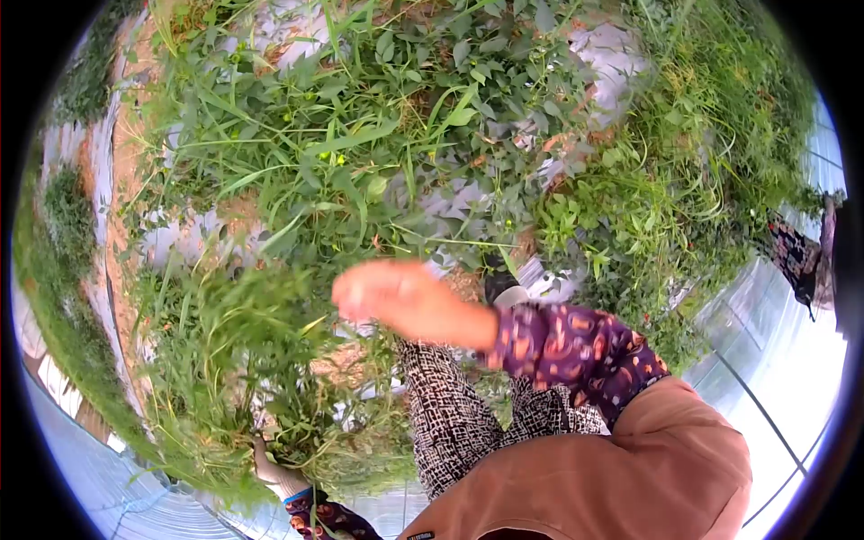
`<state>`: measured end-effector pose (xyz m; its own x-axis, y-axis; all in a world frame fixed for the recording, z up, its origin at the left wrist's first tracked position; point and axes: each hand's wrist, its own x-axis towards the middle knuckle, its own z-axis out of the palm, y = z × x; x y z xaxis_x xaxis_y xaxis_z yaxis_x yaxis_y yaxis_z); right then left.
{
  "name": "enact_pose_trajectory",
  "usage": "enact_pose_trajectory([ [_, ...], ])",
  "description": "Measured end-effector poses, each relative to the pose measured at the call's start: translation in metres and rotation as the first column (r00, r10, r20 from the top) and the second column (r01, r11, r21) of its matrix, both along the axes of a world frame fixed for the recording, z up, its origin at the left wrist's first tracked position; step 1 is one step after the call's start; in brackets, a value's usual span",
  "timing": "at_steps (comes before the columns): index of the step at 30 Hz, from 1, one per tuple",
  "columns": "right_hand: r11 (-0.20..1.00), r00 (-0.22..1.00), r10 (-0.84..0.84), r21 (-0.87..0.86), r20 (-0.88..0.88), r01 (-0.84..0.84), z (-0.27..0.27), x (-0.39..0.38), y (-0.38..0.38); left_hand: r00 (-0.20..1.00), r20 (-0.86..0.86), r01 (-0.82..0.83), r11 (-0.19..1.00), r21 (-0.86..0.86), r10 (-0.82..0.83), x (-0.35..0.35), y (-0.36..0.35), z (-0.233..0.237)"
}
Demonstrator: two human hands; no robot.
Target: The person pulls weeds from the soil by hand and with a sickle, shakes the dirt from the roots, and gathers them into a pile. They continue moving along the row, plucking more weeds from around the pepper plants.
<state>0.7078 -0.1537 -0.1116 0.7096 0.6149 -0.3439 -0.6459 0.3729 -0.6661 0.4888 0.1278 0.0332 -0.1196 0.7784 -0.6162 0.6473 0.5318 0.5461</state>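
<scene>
My left hand (273,466), in a light glove with a dark fingertip part, is closed around the lower stems of a bunch of weeds (261,360) at the lower left. The tops of that bunch are smeared by motion. In the middle of the view, my right hand (391,295) is raised above the plants. It looks rounded, but motion blur hides its fingers and anything in them. Below and around it are low leafy plants (486,76) mixed with long-bladed grass (351,142).
Sheets of grey plastic mulch (607,63) show between the plants. A bare soil strip (117,216) runs along the left. Clear plastic sheeting (765,360) lines the right side. Dark patterned cloth (796,256) hangs at the far right. My legs in patterned trousers (450,409) stand among the plants.
</scene>
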Motion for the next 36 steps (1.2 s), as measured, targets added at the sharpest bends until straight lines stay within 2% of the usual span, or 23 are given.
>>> enact_pose_trajectory([
  [1,0.99,0.984,-0.14,-0.022,-0.113,0.138,-0.034,0.034,-0.008,1.0,-0.007,-0.002,1.0,-0.003,0.002,-0.021,0.014,-0.004],
  [2,0.961,0.941,-0.268,-0.125,-0.206,0.247,-0.063,0.065,-0.012,0.918,-0.25,0.336,0.938,0.081,-0.307,-0.065,0.041,-0.009],
  [3,0.913,0.835,-0.407,-0.18,-0.371,0.365,-0.099,0.092,-0.008,0.691,-0.488,0.643,0.762,0.078,-0.533,-0.1,0.06,-0.017],
  [4,0.895,0.792,-0.444,-0.179,-0.418,0.408,-0.148,0.111,-0.008,0.831,-0.401,0.472,0.871,0.137,-0.387,-0.105,0.062,-0.03],
  [6,0.748,0.782,-0.571,-0.552,-0.251,0.369,-0.244,0.141,0.008,0.969,-0.248,0.048,0.981,0.189,0.001,-0.103,0.052,-0.054],
  [7,0.722,0.812,-0.51,-0.655,-0.285,0.224,-0.262,0.153,0.005,0.97,-0.242,-0.001,0.99,0.144,0.036,-0.101,0.045,-0.061],
  [8,0.681,0.831,-0.443,-0.729,-0.336,0.068,-0.277,0.166,0.001,0.987,-0.137,-0.079,0.996,0.029,0.082,-0.103,0.042,-0.068],
  [9,0.448,0.99,-0.095,-0.893,-0.101,-0.048,-0.364,0.17,-0.015,0.989,-0.141,-0.041,0.999,0.01,0.042,-0.105,0.038,-0.073],
  [10,0.446,0.99,-0.094,-0.893,-0.11,-0.057,-0.428,0.158,-0.027,0.989,-0.148,-0.003,1.0,-0.011,0.001,-0.106,0.034,-0.076],
  [11,0.309,0.993,-0.113,-0.949,0.027,0.061,-0.412,0.159,-0.026,0.986,-0.16,-0.039,0.999,0.02,0.042,-0.092,0.024,-0.08],
  [13,0.219,0.954,-0.276,-0.96,0.114,0.178,-0.382,0.175,-0.02,0.978,-0.19,-0.085,0.996,-0.007,0.082,-0.078,0.017,-0.085],
  [15,0.398,0.83,-0.54,-0.911,-0.139,0.106,-0.39,0.188,-0.016,0.969,-0.203,-0.156,0.986,-0.053,0.142,-0.076,0.018,-0.089],
  [16,0.422,0.844,-0.531,-0.888,-0.079,0.182,-0.392,0.19,-0.011,0.967,-0.209,-0.16,0.985,-0.057,0.145,-0.074,0.017,-0.091],
  [18,0.384,0.905,-0.376,-0.922,-0.199,-0.044,-0.438,0.197,-0.007,0.968,-0.218,-0.141,0.989,-0.051,0.126,-0.071,0.016,-0.095],
  [19,0.427,0.975,-0.133,-0.898,-0.179,-0.107,-0.47,0.194,-0.017,0.967,-0.224,-0.135,0.989,-0.063,0.118,-0.08,0.02,-0.098],
  [20,0.457,0.988,0.11,-0.877,-0.108,-0.147,-0.502,0.191,-0.028,0.965,-0.232,-0.137,0.989,-0.064,0.119,-0.082,0.019,-0.095],
  [21,0.491,0.951,0.308,-0.856,-0.002,-0.161,-0.504,0.192,-0.03,0.962,-0.242,-0.142,0.988,-0.062,0.123,-0.084,0.018,-0.095],
  [22,0.455,0.975,0.211,-0.876,-0.072,-0.163,-0.506,0.19,-0.027,0.96,-0.249,-0.148,0.987,-0.061,0.128,-0.084,0.017,-0.096],
  [24,0.493,0.985,-0.036,-0.861,-0.166,-0.127,-0.47,0.189,-0.019,0.95,-0.266,-0.179,0.983,-0.034,0.164,-0.081,0.016,-0.1],
  [26,0.587,0.912,-0.32,-0.81,-0.255,-0.021,-0.435,0.187,-0.018,0.965,-0.236,-0.136,0.986,-0.095,0.11,-0.082,0.018,-0.099],
  [28,0.65,0.779,-0.529,-0.751,-0.336,0.117,-0.4,0.185,-0.018,0.966,-0.209,-0.174,0.979,-0.103,0.15,-0.08,0.016,-0.102],
  [34,0.664,0.445,-0.739,-0.658,-0.506,0.354,-0.308,0.177,-0.018,0.96,-0.2,-0.215,0.973,-0.089,0.194,-0.112,0.022,-0.116],
  [36,0.639,0.501,-0.755,-0.646,-0.423,0.417,-0.314,0.154,-0.028,0.973,-0.158,-0.183,0.98,-0.075,0.17,-0.138,0.026,-0.12],
])
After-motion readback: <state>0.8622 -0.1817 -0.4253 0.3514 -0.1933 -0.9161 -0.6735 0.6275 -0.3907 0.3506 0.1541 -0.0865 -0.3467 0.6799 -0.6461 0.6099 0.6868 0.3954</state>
